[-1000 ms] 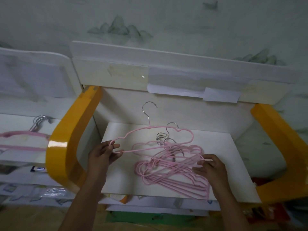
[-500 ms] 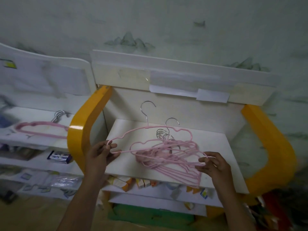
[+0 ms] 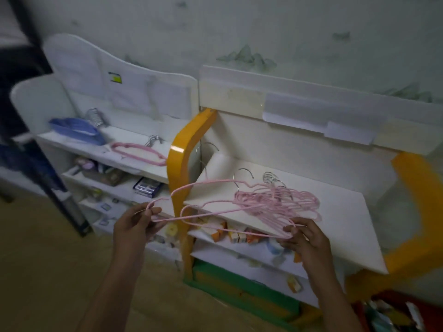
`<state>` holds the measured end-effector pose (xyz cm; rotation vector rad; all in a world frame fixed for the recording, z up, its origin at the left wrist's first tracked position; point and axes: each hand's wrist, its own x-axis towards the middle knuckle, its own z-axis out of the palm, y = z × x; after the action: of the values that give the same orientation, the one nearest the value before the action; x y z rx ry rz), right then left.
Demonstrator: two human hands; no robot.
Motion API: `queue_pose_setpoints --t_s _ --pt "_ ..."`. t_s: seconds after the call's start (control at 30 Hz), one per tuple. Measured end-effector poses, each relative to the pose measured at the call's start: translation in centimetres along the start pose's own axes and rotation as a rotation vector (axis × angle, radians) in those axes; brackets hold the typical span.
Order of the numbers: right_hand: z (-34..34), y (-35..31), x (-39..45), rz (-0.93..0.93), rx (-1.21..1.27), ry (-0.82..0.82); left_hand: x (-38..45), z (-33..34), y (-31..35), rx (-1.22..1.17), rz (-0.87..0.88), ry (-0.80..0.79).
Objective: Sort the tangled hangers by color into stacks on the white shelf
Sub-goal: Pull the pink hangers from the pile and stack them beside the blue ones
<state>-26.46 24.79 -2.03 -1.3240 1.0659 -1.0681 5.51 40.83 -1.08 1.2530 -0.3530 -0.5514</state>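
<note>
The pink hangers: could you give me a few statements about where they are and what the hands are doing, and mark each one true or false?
1. The left hand pinches one end of a pink hanger drawn out past the yellow side panel. True.
2. The right hand hangs empty below the shelf. False: it grips the tangled pink hangers at their near edge.
3. A stack of pink hangers lies on the white shelf to the left. True.
4. The stack beside it on that shelf is green. False: it is a blue stack.
5. All the hangers have left the right-hand shelf board. False: the tangle rests on it.
</note>
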Motion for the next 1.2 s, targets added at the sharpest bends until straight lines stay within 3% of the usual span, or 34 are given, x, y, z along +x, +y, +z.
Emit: queue_pose_setpoints --t_s 0.47,0.8,1.2 --pt "18.3 -2.1 -0.8 -0.092 -0.020 -0.220 4.7 -16.2 5.4 -0.018 0.071 0.190" --pt "34.7 -2.1 -1.8 -0.061 0.027 -0.199 13.6 -28.0 10.6 0.030 0.076 0.237" --pt "43.0 -0.9 0.7 0.008 0.041 -0.185 20.6 -32.5 10.8 0.021 0.005 0.232"
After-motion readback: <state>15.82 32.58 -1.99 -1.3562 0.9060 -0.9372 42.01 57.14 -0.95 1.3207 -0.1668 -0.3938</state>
